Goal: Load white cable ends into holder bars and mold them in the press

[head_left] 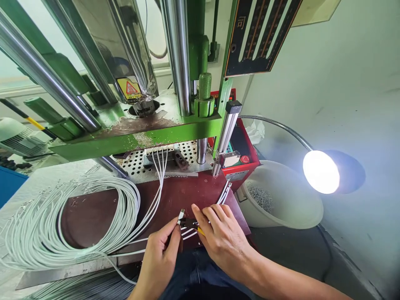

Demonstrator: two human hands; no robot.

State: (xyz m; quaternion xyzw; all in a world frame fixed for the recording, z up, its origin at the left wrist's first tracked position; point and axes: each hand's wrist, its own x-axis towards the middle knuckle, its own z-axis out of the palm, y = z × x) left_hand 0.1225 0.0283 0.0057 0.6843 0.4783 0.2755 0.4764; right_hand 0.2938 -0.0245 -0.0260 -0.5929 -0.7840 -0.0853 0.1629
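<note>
Between its thumb and fingers, my left hand (161,255) pinches a white USB cable by its plug end (181,215), whose metal tip points up and away. My right hand (223,235) is closed around cutting pliers (188,223) with dark jaws and a yellow handle. The jaws are at the plug, close to my left fingertips; whether they bite on it I cannot tell. Several white cables pass below both hands. A large coil of white cables (131,210) lies to the left, and a few strands run from it up to a metal mould (161,157) in the press.
A green press (175,134) with steel columns stands ahead. More cable ends (225,192) lie right of my hands, by a red control box (250,156) with a red button. Beyond are a white bucket (290,216) holding small scraps and a lit lamp (320,171).
</note>
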